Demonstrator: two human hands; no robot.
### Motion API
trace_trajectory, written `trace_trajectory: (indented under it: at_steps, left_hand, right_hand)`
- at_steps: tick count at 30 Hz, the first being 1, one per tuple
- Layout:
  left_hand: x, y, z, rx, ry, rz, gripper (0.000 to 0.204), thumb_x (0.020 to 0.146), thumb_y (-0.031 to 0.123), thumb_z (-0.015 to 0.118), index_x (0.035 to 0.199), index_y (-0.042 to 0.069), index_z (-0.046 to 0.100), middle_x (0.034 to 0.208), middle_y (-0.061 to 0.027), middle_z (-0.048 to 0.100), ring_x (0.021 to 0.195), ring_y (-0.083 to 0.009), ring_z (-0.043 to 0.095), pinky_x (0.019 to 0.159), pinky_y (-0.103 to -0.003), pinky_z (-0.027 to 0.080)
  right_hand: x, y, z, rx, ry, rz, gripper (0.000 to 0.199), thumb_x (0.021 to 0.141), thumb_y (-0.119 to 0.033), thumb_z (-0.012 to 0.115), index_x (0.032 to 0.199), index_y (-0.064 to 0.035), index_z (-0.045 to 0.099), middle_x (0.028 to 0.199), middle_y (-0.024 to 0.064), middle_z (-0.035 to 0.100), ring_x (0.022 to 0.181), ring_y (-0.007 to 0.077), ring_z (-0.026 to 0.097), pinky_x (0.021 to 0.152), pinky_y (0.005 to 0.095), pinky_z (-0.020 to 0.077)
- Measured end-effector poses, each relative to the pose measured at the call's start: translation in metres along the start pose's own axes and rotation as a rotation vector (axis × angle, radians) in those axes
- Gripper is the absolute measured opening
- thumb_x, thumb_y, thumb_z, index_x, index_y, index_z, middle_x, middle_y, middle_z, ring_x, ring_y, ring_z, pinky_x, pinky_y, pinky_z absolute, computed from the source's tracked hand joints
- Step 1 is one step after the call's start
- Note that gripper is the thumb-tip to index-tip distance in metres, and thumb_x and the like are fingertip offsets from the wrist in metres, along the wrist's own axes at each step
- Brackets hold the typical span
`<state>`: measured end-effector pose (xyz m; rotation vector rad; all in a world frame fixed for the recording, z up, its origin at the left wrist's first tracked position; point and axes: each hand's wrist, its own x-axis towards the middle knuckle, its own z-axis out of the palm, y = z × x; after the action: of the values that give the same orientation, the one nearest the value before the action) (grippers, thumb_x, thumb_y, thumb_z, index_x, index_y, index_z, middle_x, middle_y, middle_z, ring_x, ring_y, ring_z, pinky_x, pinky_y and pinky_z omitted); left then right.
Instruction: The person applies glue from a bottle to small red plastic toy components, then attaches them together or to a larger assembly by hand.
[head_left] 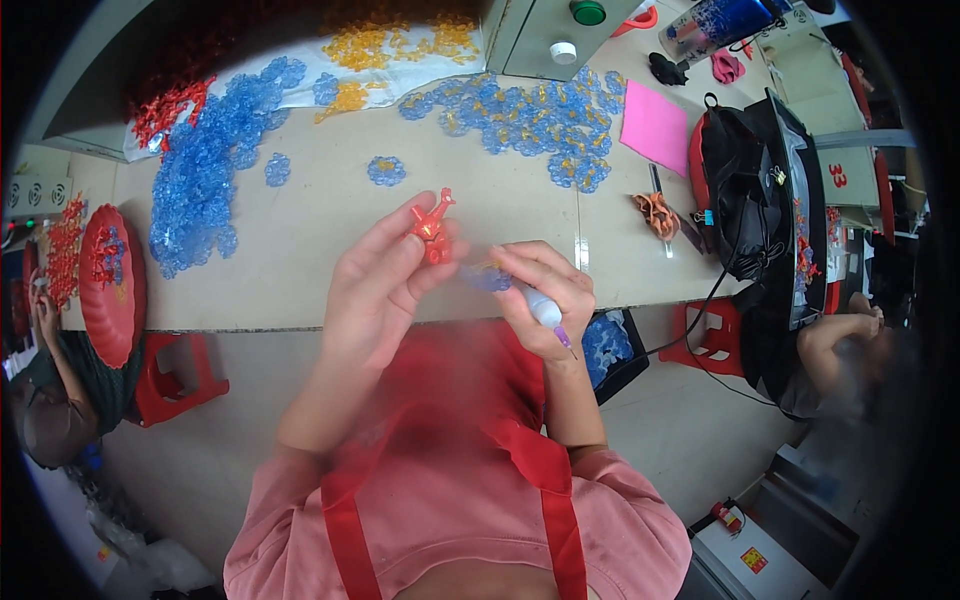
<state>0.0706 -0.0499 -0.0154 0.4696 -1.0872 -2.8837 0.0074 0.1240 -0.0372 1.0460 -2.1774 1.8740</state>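
My left hand (372,268) is closed, pinching a small shiny red plastic figure (434,236) upright between thumb and fingers, above the table's near edge. Close beside it, my right hand (556,288) grips two things. A translucent blue flower-shaped piece (487,277) with a bit of yellow on it sits at its thumb and fingertips, slightly blurred. Tucked in the same hand is a white glue bottle (542,307), its purple needle tip pointing down toward me. The red figure and the blue piece appear a little apart. A single blue flower piece with a yellow centre (386,171) lies just beyond my hands.
Blue pieces are heaped at left (200,185); blue pieces with yellow centres (545,125) spread at the back. Red parts (165,112) and yellow parts (385,45) lie behind. At right are a pink sheet (655,125) and black bag (740,190). Other people sit on both sides.
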Motion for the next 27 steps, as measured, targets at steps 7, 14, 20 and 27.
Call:
trace_trajectory:
  at_steps: [7, 14, 20, 27]
  left_hand:
    - [-0.001, -0.004, 0.009, 0.016, -0.01, -0.003, 0.042, 0.094, 0.009, 0.046, 0.132, -0.007, 0.037, 0.119, -0.0177, 0.054, 0.107, -0.0265, 0.058, 0.091, -0.034, 0.05]
    - [-0.002, -0.007, 0.012, 0.003, -0.028, -0.034, 0.039, 0.093, 0.008, 0.048, 0.129, -0.005, 0.04, 0.117, -0.0156, 0.055, 0.106, -0.0274, 0.058, 0.09, -0.034, 0.05]
    - [-0.001, -0.005, 0.006, 0.004, -0.026, -0.012, 0.038, 0.092, 0.007, 0.05, 0.128, -0.004, 0.042, 0.115, -0.0147, 0.056, 0.104, -0.0272, 0.059, 0.089, -0.034, 0.05]
    - [-0.006, 0.0, 0.019, 0.09, 0.009, 0.005, 0.039, 0.092, 0.006, 0.05, 0.128, -0.005, 0.042, 0.118, -0.0167, 0.055, 0.104, -0.0275, 0.059, 0.092, -0.037, 0.048]
  right_hand:
    - [0.0, -0.001, -0.005, -0.038, 0.032, 0.031, 0.029, 0.07, 0.008, 0.065, 0.099, 0.0038, 0.065, 0.084, 0.0153, 0.065, 0.072, 0.0229, 0.065, 0.063, 0.0269, 0.0507]
    - [-0.005, -0.002, -0.006, 0.099, 0.124, 0.158, 0.029, 0.071, 0.008, 0.066, 0.101, 0.0042, 0.064, 0.085, 0.0152, 0.064, 0.071, 0.0186, 0.063, 0.062, 0.0266, 0.0496]
    - [-0.01, 0.002, -0.004, 0.759, 0.153, 0.315, 0.019, 0.074, 0.011, 0.063, 0.092, 0.0032, 0.063, 0.086, 0.0147, 0.063, 0.072, 0.0177, 0.06, 0.065, 0.0266, 0.049]
    - [-0.004, 0.001, -0.003, 0.42, -0.053, 0.037, 0.018, 0.072, 0.011, 0.064, 0.088, 0.0027, 0.062, 0.085, 0.016, 0.064, 0.073, 0.0202, 0.063, 0.063, 0.0273, 0.0499]
